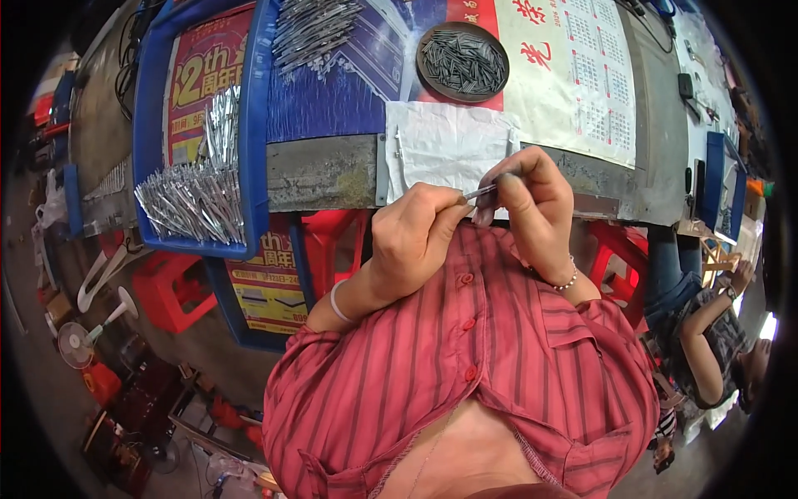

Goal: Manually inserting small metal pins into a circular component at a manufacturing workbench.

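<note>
In front of my chest, a thin silvery metal piece (pixel 480 192) spans the gap between my hands. My left hand (pixel 416 234) pinches its left end between thumb and fingertips. The fingers of my right hand (pixel 536 204) close on the other end, and they hide that end. Just beyond, a crumpled white sheet (pixel 451 141) lies at the table's near edge, with a slim metal piece (pixel 398 148) along its left side. Behind the sheet stands a round brown bowl (pixel 421 71) filled with short dark grey metal pins (pixel 464 62).
At the left, a blue tray (pixel 258 166) holds a heap of slender silvery metal pieces (pixel 195 204). More such pieces (pixel 312 33) are piled on the far table. A printed calendar sheet (pixel 582 83) covers the right. Red stools (pixel 170 291) stand below; another person (pixel 702 341) sits at right.
</note>
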A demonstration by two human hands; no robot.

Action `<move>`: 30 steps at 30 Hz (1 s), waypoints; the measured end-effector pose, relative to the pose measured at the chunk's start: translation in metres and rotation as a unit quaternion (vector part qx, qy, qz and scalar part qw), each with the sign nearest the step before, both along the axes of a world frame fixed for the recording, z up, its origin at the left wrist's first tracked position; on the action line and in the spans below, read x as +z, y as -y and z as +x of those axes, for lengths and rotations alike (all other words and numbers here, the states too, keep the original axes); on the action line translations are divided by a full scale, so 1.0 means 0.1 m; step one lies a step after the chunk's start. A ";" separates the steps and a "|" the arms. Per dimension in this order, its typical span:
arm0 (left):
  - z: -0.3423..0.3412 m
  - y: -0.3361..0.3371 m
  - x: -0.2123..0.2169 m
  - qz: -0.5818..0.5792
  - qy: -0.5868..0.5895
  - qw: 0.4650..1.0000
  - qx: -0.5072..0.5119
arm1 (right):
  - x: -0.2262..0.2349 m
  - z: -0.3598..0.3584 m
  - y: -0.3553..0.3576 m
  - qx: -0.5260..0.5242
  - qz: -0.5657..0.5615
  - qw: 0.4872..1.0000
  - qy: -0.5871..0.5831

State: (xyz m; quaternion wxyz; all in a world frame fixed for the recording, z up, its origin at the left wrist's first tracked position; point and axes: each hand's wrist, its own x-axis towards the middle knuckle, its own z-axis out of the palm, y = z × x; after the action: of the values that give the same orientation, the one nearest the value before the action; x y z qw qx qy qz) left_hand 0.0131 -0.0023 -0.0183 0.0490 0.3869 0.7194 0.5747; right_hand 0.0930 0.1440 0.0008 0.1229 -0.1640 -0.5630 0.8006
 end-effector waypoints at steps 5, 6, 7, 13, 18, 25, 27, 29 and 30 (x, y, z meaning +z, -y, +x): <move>-0.04 0.04 0.09 0.005 0.435 0.896 -0.092 | -0.04 -0.05 -0.09 0.027 -0.018 0.999 0.006; -0.11 0.05 0.13 0.000 0.554 0.821 -0.138 | -0.02 -0.06 -0.11 0.043 -0.006 0.999 0.015; -0.14 0.05 0.09 -0.003 0.555 0.820 -0.141 | -0.03 -0.08 -0.14 0.051 -0.004 0.999 0.019; -0.20 0.05 -0.12 0.139 0.843 0.465 -0.231 | -0.16 -0.17 -0.18 0.046 -0.055 0.996 0.049; -0.19 0.05 -0.12 0.127 0.860 0.448 -0.206 | -0.22 -0.17 -0.19 0.059 -0.038 0.996 0.058; -0.19 0.04 -0.09 0.129 0.860 0.451 -0.199 | -0.24 -0.17 -0.16 0.056 -0.054 0.995 0.062; -0.20 0.03 -0.08 0.131 0.860 0.450 -0.202 | -0.25 -0.17 -0.16 0.052 -0.061 0.995 0.062; -0.20 0.03 -0.07 0.134 0.860 0.448 -0.205 | -0.26 -0.17 -0.16 0.051 -0.066 0.995 0.060; -0.20 0.03 -0.07 0.133 0.863 0.445 -0.201 | -0.27 -0.17 -0.16 0.051 -0.065 0.995 0.060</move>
State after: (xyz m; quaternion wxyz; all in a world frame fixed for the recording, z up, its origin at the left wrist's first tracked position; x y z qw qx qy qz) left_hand -0.0068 -0.0048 -0.0256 0.7068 -0.1725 0.1235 0.6749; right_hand 0.0760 0.1600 -0.0261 0.0370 -0.1905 -0.5236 0.8295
